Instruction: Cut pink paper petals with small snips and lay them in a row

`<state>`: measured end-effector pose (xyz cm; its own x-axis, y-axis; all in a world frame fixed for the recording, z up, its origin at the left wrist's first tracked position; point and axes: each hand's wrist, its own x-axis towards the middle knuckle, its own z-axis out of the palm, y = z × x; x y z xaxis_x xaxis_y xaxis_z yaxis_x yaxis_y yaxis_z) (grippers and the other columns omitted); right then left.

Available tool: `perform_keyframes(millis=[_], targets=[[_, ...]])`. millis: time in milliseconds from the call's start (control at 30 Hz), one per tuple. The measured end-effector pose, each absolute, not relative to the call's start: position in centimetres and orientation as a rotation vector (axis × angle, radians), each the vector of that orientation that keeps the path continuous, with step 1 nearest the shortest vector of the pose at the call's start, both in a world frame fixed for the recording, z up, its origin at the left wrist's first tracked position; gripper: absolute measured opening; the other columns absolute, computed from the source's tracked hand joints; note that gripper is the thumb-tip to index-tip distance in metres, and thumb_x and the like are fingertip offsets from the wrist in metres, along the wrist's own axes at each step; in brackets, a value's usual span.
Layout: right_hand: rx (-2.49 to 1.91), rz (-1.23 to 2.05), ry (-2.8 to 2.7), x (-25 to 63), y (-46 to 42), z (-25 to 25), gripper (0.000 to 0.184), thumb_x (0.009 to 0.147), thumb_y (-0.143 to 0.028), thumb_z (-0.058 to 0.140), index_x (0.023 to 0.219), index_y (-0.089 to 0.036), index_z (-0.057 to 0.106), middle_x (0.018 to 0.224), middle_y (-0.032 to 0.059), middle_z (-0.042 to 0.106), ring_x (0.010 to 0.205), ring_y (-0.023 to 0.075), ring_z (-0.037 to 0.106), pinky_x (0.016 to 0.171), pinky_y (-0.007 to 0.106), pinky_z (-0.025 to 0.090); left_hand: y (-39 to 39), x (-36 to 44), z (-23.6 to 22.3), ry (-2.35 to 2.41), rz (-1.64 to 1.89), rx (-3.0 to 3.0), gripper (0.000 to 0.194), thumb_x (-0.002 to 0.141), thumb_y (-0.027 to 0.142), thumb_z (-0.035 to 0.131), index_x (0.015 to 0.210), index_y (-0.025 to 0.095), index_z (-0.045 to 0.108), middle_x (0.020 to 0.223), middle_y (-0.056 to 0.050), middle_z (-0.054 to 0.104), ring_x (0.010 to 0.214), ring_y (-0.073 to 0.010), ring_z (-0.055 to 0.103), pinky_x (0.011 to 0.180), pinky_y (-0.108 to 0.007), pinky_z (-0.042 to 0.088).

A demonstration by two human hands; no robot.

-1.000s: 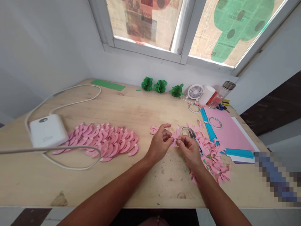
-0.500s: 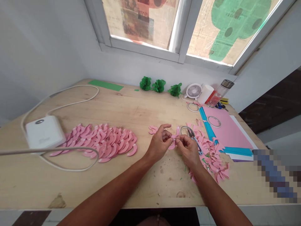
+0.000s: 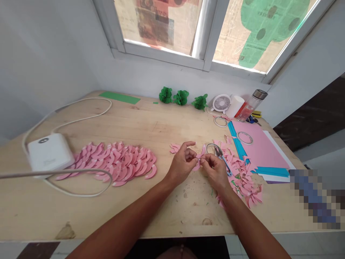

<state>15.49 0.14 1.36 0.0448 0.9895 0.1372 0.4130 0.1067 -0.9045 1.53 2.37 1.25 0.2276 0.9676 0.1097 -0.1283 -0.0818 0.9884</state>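
On the wooden tabletop [image 3: 113, 216], a white device [image 3: 50, 153] bears lettering too faint for me to read; then pink crescents [image 3: 126, 162], left fingers [image 3: 191, 153] and right fingers [image 3: 210, 158] pinching one pink piece [image 3: 201, 152] between them, scraps [image 3: 242, 176], and illegible newsprint [image 3: 228, 45] on the right windowpane.

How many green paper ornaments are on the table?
3, along the wall: the left ornament, the middle ornament, and the right ornament, nearest the white fan. None seem hidden.
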Motion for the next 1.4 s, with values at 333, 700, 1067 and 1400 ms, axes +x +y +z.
perform_keyframes(millis=[333,700,1067,1400], targets=[[-1.381,0.957,-1.384,15.45,0.16,1.07,0.02,0.076,-0.035,0.054,0.074,-0.015,0.06,0.062,0.0001,0.055,0.054,0.0106,0.045,0.048,0.021,0.034,2.46,1.5,1.25,0.951,1.142,1.268,0.043,0.069,0.015,0.057,0.109,0.018,0.044,0.07,0.003,0.055,0.06,-0.0091,0.054,0.059,-0.022,0.043],[-1.39,1.032,-1.244,15.51,0.18,1.34,0.023,0.074,-0.037,0.057,0.078,-0.015,0.063,0.061,-0.0007,0.056,0.049,0.0091,0.043,0.046,0.02,0.031,2.65,1.43,1.54,0.96,1.166,1.198,0.041,0.067,0.017,0.06,0.105,0.017,0.046,0.069,0.003,0.056,0.057,-0.0083,0.053,0.057,-0.021,0.041],[-1.358,0.989,-1.348,15.48,0.27,1.05,0.019,0.074,-0.034,0.056,0.073,-0.016,0.06,0.063,0.0006,0.057,0.054,0.0105,0.047,0.047,0.02,0.034,2.64,1.44,1.2,0.91,1.112,1.223,0.043,0.068,0.016,0.059,0.109,0.017,0.046,0.071,0.002,0.057,0.062,-0.0096,0.056,0.062,-0.024,0.045],[-1.407,0.946,-1.38,15.48,0.28,1.15,0.017,0.071,-0.032,0.056,0.071,-0.015,0.059,0.058,-0.0009,0.055,0.049,0.0084,0.043,0.043,0.019,0.033,2.62,1.3,1.7,0.901,1.068,1.217,0.045,0.068,0.017,0.061,0.11,0.017,0.046,0.07,0.002,0.057,0.062,-0.0104,0.056,0.062,-0.024,0.045]])
